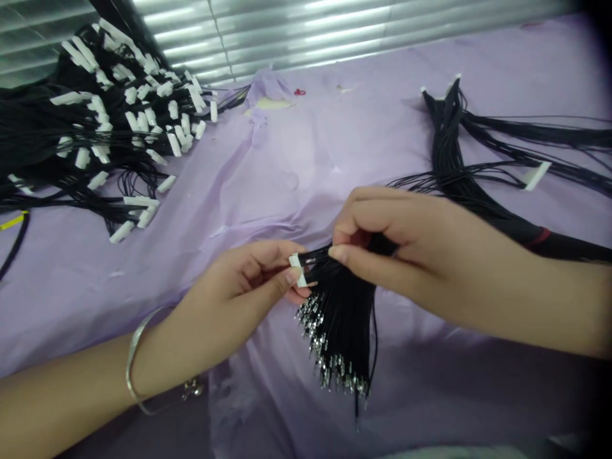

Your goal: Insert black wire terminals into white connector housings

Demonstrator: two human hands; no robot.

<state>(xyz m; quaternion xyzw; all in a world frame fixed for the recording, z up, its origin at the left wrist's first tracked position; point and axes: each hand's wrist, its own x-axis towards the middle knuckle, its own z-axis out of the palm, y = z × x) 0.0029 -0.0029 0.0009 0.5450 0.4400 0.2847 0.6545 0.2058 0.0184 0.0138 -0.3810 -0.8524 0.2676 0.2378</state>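
Note:
Between the thumb and fingers of my left hand (258, 274) is a small white connector housing (299, 270). Several black wires run from its right side toward my right hand (382, 236), whose thumb and index finger pinch a black wire (321, 253) close to the housing. Below and between the hands, a thick bundle of black wires (347, 312) fans down, with bare silvery metal terminals (329, 357) at the ends. My right palm and curled fingers partly hide the upper part of this bundle.
A large pile of black cables with white connectors (138, 121) lies at the left. More black wires (447, 140) with a white connector (537, 176) lie at the right. Purple cloth (306, 166), torn at the back, covers the table before metal blinds (287, 32).

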